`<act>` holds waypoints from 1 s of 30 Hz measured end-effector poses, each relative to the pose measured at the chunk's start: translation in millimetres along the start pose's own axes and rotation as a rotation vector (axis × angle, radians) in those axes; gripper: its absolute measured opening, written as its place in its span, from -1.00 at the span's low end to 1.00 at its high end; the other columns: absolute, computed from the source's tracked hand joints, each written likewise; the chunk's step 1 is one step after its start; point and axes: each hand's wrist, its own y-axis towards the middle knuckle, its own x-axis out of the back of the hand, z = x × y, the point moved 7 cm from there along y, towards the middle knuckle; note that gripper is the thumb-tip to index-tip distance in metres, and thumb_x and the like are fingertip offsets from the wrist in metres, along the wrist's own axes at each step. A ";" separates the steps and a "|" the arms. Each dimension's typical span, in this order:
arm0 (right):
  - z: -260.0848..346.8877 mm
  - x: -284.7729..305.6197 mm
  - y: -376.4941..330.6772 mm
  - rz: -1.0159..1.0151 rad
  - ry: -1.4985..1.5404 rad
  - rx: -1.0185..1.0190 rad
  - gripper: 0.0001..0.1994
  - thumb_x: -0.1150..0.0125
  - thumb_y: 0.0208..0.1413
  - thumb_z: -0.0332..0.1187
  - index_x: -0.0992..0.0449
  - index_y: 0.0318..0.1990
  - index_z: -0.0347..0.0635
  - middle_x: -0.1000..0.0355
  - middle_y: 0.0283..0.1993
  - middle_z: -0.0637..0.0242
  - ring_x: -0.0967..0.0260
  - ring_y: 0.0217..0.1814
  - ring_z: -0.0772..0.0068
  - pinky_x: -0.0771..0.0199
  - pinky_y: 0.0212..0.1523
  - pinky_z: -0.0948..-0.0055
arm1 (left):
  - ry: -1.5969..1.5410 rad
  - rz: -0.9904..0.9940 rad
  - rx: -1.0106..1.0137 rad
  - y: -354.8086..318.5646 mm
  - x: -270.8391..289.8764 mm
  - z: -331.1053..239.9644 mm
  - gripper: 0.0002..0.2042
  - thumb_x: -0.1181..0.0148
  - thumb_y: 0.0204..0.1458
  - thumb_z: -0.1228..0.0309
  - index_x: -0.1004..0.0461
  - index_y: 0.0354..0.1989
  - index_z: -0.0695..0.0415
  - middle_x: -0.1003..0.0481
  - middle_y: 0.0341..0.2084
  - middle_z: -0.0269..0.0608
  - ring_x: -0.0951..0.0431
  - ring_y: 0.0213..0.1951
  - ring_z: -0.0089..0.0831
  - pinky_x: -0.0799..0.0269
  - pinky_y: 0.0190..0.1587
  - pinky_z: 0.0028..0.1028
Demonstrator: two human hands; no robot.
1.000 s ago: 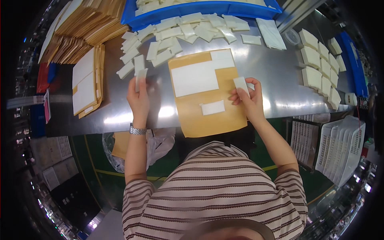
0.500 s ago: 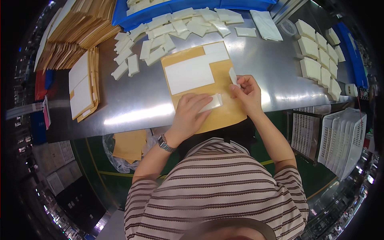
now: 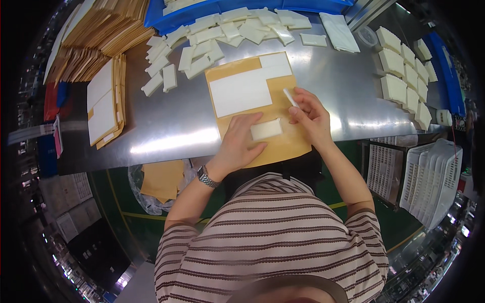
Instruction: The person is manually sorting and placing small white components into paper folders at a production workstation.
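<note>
A brown paper envelope (image 3: 283, 142) with white labels on its upper part lies in front of me at the table's near edge. On its lower half rests a flat white rectangular packet (image 3: 267, 130). My left hand (image 3: 237, 140) is open at the packet's left end, thumb below it and fingers above it. In my right hand (image 3: 313, 116), thumb and fingers pinch a thin white flat piece (image 3: 290, 97), seen nearly edge-on just above the envelope's right side.
Loose white packets (image 3: 247, 31) are heaped beyond the envelope, before a blue bin (image 3: 202, 15). Stacked brown envelopes (image 3: 106, 103) stand left. White packet stacks (image 3: 393, 61) sit at right, and a folded white bag (image 3: 339, 33) lies at the back. White baskets (image 3: 429, 182) stand below right.
My left hand has lifted off the packet and spread its fingers, so more of the packet shows. The piece in my right hand has tilted and moved slightly left.
</note>
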 end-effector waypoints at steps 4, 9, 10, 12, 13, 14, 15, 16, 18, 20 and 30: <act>14.8 -12.2 -10.3 0.195 -0.189 0.252 -0.76 -0.37 0.15 -0.56 -0.57 -0.02 -0.31 -0.44 0.24 0.13 -0.45 0.17 0.30 -0.52 0.11 0.34 | -0.055 -0.009 0.060 -5.8 -0.9 10.0 -0.31 -0.45 -0.04 0.51 -0.32 0.32 0.15 -0.52 0.05 -0.09 -0.48 0.09 -0.14 -0.44 0.13 -0.27; 36.2 -32.0 -22.9 0.280 -0.507 0.410 -0.70 -0.44 0.02 -0.56 -0.60 -0.06 -0.21 -0.57 0.06 0.22 -0.39 0.18 0.15 -0.40 0.20 0.29 | -0.069 -0.031 0.078 -3.1 0.2 4.3 -0.35 -0.42 -0.03 0.52 -0.33 0.29 0.20 -0.55 -0.02 -0.06 -0.48 0.09 -0.03 -0.46 0.14 -0.18; 38.5 -36.6 -25.4 0.304 -0.545 0.433 -0.69 -0.45 0.00 -0.55 -0.61 -0.06 -0.19 -0.58 0.07 0.27 -0.38 0.14 0.15 -0.40 0.19 0.29 | -0.069 -0.032 0.080 -4.0 -0.6 5.7 -0.35 -0.42 -0.03 0.52 -0.33 0.29 0.20 -0.55 -0.02 -0.06 -0.48 0.09 -0.03 -0.46 0.14 -0.18; 37.9 -42.1 -27.3 0.326 -0.583 0.455 -0.68 -0.46 -0.02 -0.54 -0.61 -0.06 -0.17 -0.59 0.07 0.31 -0.36 0.11 0.16 -0.39 0.17 0.29 | -0.068 -0.028 0.083 -5.8 -2.4 10.3 -0.31 -0.44 -0.02 0.52 -0.30 0.34 0.11 -0.55 0.03 -0.15 -0.48 0.07 -0.18 -0.44 0.06 -0.29; 35.5 -44.7 -27.8 0.347 -0.580 0.468 -0.67 -0.47 -0.03 -0.53 -0.61 -0.06 -0.15 -0.60 0.08 0.33 -0.35 0.09 0.16 -0.39 0.15 0.28 | -0.069 -0.026 0.083 -5.6 -2.5 10.8 -0.31 -0.44 -0.02 0.52 -0.30 0.34 0.11 -0.55 0.03 -0.15 -0.48 0.07 -0.18 -0.44 0.06 -0.29; 33.6 -46.7 -28.8 0.367 -0.576 0.482 -0.66 -0.48 -0.04 -0.52 -0.61 -0.06 -0.14 -0.60 0.09 0.35 -0.33 0.07 0.16 -0.39 0.13 0.28 | -0.066 -0.021 0.070 -5.2 -2.5 10.1 -0.30 -0.44 -0.02 0.52 -0.30 0.35 0.10 -0.56 0.04 -0.16 -0.48 0.08 -0.19 -0.44 0.06 -0.29; 31.9 -47.3 -28.6 0.368 -0.575 0.481 -0.66 -0.48 -0.04 -0.52 -0.61 -0.06 -0.14 -0.60 0.09 0.35 -0.33 0.07 0.16 -0.39 0.13 0.28 | -0.062 -0.019 0.059 -5.0 -2.4 9.6 -0.30 -0.44 -0.02 0.53 -0.29 0.35 0.10 -0.56 0.05 -0.17 -0.48 0.08 -0.19 -0.44 0.06 -0.29; 30.3 -49.0 -29.2 0.382 -0.602 0.494 -0.65 -0.49 -0.04 -0.52 -0.61 -0.05 -0.13 -0.60 0.10 0.36 -0.33 0.07 0.16 -0.38 0.13 0.28 | -0.062 -0.019 0.060 -5.1 -2.3 9.8 -0.30 -0.44 -0.02 0.53 -0.29 0.35 0.10 -0.56 0.05 -0.17 -0.48 0.08 -0.19 -0.44 0.06 -0.29; 28.7 -51.5 -29.5 0.398 -0.629 0.505 -0.64 -0.49 -0.04 -0.51 -0.60 -0.04 -0.12 -0.60 0.10 0.37 -0.32 0.07 0.16 -0.38 0.13 0.28 | -0.075 -0.011 0.062 -5.1 -3.1 10.0 -0.30 -0.44 -0.02 0.52 -0.29 0.35 0.10 -0.56 0.07 -0.17 -0.47 0.09 -0.19 -0.44 0.05 -0.29; 28.1 -53.7 -29.6 0.403 -0.660 0.521 -0.63 -0.50 -0.04 -0.50 -0.60 -0.03 -0.11 -0.60 0.11 0.37 -0.32 0.07 0.15 -0.38 0.13 0.27 | -0.069 -0.010 0.067 -5.2 -2.5 9.6 -0.30 -0.44 -0.02 0.52 -0.29 0.35 0.10 -0.56 0.06 -0.17 -0.48 0.09 -0.19 -0.44 0.05 -0.29; 25.2 -54.3 -27.9 0.376 -0.688 0.540 -0.65 -0.50 -0.03 -0.49 -0.59 -0.04 -0.12 -0.60 0.12 0.37 -0.33 0.06 0.14 -0.38 0.13 0.27 | -0.080 -0.044 0.056 -4.5 -1.2 10.5 -0.39 -0.46 -0.03 0.51 -0.37 0.24 0.12 -0.56 0.02 -0.16 -0.49 0.07 -0.17 -0.45 0.06 -0.29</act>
